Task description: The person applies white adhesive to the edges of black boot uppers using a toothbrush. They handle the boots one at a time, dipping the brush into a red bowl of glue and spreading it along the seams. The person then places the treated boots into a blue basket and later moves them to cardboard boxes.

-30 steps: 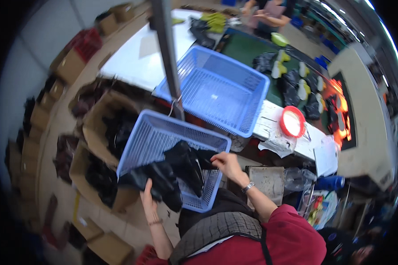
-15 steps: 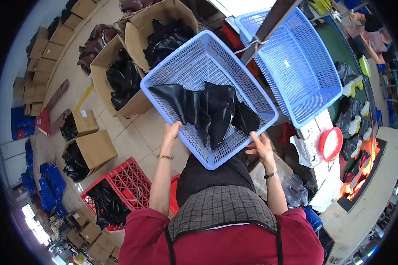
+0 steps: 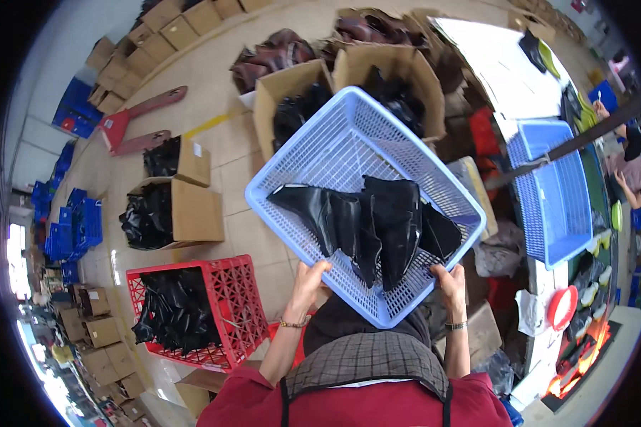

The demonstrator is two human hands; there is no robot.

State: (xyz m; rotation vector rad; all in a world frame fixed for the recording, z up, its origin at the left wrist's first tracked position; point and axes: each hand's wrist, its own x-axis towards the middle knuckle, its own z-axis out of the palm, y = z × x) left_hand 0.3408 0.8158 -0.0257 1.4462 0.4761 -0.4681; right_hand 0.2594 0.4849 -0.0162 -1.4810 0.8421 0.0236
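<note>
A blue perforated plastic basket (image 3: 319, 158) hangs tilted in front of my body, held up by both hands. My left hand (image 3: 310, 282) is closed on its near left rim. At the near right rim, my right hand (image 3: 449, 283) grips with the thumb over the edge. Several black leather boot uppers (image 3: 399, 231) lie bunched in the basket's near half, between my hands. Its far half shows bare lattice. The fingers beneath the rim are partly hidden.
Cardboard boxes (image 3: 342, 78) of black leather pieces stand beyond the basket. On the left are a red crate (image 3: 238, 306), another box (image 3: 198, 213) and a red pallet jack (image 3: 117, 132). A second blue basket (image 3: 584, 213) sits at the right, behind a slanting bar (image 3: 577, 146).
My view has turned and shifted leftward, so the second basket and conveyor sit farther right. The held basket stays in both hands with the same boot uppers inside.
</note>
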